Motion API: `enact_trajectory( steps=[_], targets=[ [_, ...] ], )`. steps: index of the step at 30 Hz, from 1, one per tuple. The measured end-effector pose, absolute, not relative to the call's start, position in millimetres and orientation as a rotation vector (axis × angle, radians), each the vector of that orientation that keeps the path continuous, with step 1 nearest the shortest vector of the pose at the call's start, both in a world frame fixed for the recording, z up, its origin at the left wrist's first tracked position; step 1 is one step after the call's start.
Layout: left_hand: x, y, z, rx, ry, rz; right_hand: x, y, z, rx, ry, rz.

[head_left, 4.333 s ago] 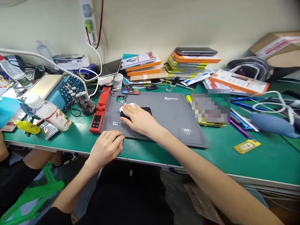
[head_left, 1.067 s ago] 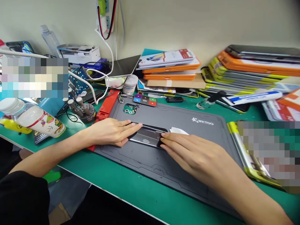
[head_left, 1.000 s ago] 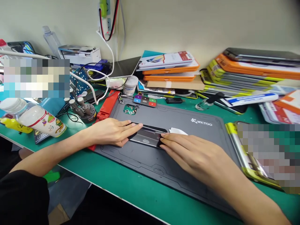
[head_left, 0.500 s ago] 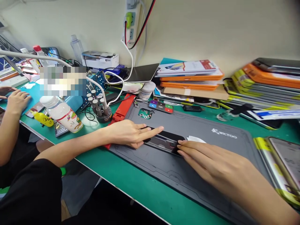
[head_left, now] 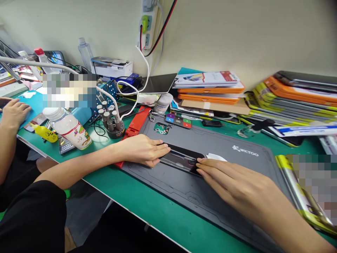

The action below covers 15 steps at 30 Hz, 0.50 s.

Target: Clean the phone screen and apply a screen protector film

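A black smartphone [head_left: 179, 160] with a glossy face lies lengthwise between my hands on a grey work mat [head_left: 168, 189]. My left hand [head_left: 140, 150] closes on the phone's left end, with the fingers together along its upper edge. At the other end, my right hand [head_left: 234, 181] grips the right corner, fingers pressed together. Both ends of the phone are partly covered by fingers. Just behind the right fingertips lies a small white sheet [head_left: 216, 157].
A red hinged strip [head_left: 137, 123] borders the mat's left side. Screwdrivers in a round stand [head_left: 113, 123] and a leaning bottle [head_left: 72, 130] are further left. Stacked orange cases [head_left: 210, 95] stand behind. Beyond the bottle, another person's hand [head_left: 14, 112] rests on a blue mat.
My left forefinger, stretched out over the phone before, has drawn back to its left end. The right hand keeps its grip on the corner. The view has shifted slightly.
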<state>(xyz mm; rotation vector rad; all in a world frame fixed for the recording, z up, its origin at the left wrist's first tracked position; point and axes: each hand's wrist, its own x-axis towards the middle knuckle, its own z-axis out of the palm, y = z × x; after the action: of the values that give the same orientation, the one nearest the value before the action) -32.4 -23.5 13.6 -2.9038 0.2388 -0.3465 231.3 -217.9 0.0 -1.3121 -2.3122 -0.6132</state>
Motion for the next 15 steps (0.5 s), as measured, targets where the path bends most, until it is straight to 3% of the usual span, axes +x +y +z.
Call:
enact_trajectory(
  steps=[15],
  targets=[
    [-33.4, -26.4, 14.2, -2.802, 0.251, -0.342, 230.2, -217.5, -0.9, -1.36, -2.317, -0.616]
  ],
)
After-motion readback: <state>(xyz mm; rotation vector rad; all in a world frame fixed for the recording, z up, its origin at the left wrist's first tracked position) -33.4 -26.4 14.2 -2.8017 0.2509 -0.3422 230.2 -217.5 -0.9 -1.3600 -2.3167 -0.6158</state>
